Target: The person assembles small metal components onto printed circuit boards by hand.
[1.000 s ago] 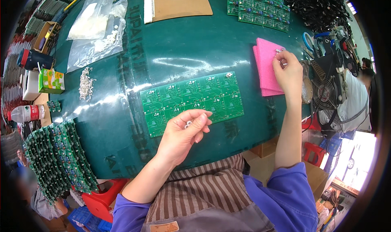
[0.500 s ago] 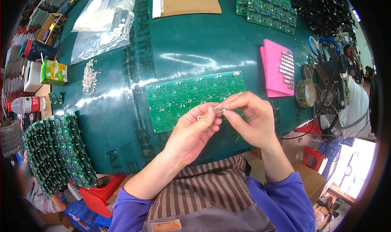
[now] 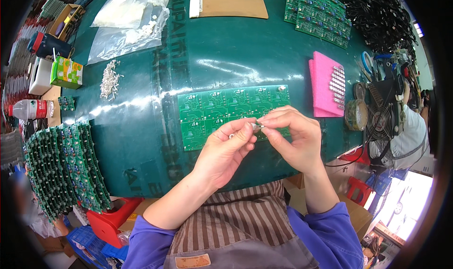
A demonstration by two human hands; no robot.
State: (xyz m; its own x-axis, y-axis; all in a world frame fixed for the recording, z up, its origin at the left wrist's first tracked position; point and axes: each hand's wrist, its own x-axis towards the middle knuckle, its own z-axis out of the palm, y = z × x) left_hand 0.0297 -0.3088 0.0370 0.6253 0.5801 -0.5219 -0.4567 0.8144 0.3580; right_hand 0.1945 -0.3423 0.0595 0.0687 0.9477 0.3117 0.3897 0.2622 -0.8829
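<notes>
The green mat (image 3: pixel 141 141) covers the whole bench in front of me, shiny under the light. At its left edge stands a long rack of finished boards (image 3: pixel 61 167), packed on edge in rows. Far right, a black heap of cables (image 3: pixel 377 18) spills along the rim, with a small fan (image 3: pixel 380 120) below it and a tape roll (image 3: pixel 356 114) just beside that. At the top lie a sheet of cardboard (image 3: pixel 231 0), clear bags (image 3: pixel 127 21) and another panel of populated boards (image 3: pixel 318 9).

In the middle of the mat lies the bare panel (image 3: pixel 217 106), flat, its near right corner hidden under my hands. To its right, near but not touching, sits the pink foam (image 3: pixel 324 87) with rows of small silver parts stuck in it. A loose pile of pins (image 3: pixel 109 78) lies well to the left, near a green carton (image 3: pixel 66 73) and a bottle (image 3: pixel 30 109).

My left hand (image 3: pixel 224 151) and my right hand (image 3: pixel 295 136) meet just above the panel's near edge. Between them is the part (image 3: pixel 256 125), small and silvery. My left thumb and forefinger are pinched on one end, my right thumb and forefinger on the other; the remaining fingers curl loosely underneath. The fingertips of both hands nearly touch around it.
</notes>
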